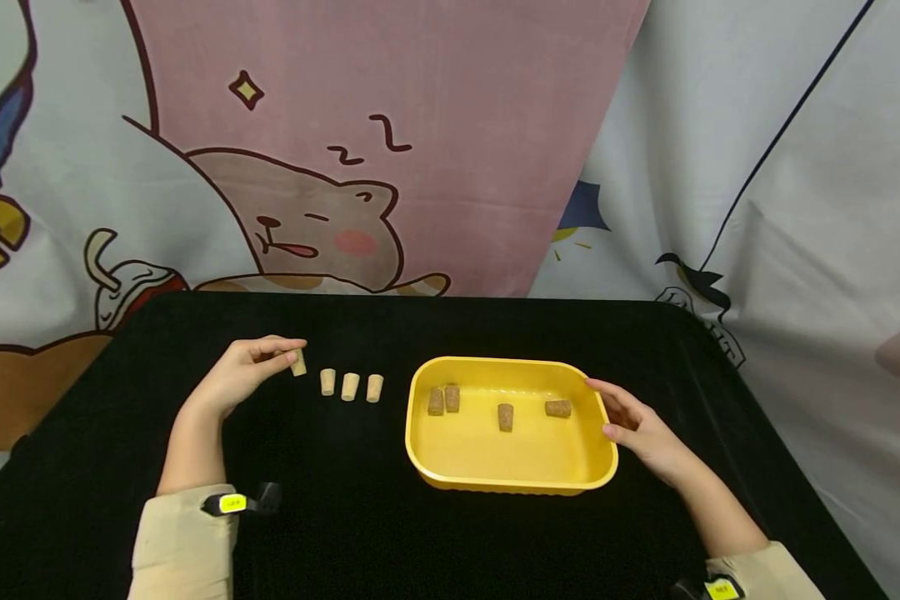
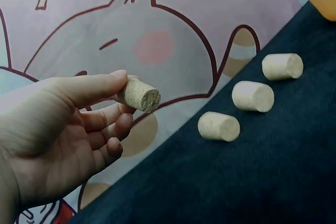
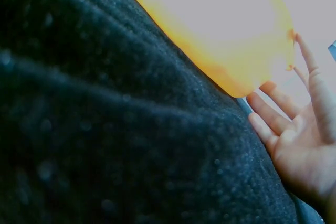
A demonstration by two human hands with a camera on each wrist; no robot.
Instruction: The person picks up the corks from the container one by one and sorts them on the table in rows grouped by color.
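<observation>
My left hand (image 1: 242, 372) pinches a pale tapered cork stopper (image 2: 140, 95) between thumb and fingers, held up off the black cloth. To its right, three more pale corks (image 1: 350, 387) form a short row on the cloth. A yellow plastic basin (image 1: 495, 479) sits farther right, with several darker brown corks (image 1: 506, 417) spread over its bottom. At the basin's right end, my right hand (image 1: 641, 429) touches the rim with thumb and fingertips, its fingers mostly straight. The right wrist view shows this hand (image 3: 299, 135) against the basin's outer side (image 3: 210, 66), overexposed in part.
A black cloth (image 1: 330, 533) covers the table. Behind it hangs a curtain (image 1: 465, 208) printed with a sleeping cartoon animal. The table's back edge runs just beyond the corks and basin. Pale fabric (image 1: 832, 333) hangs along the right side.
</observation>
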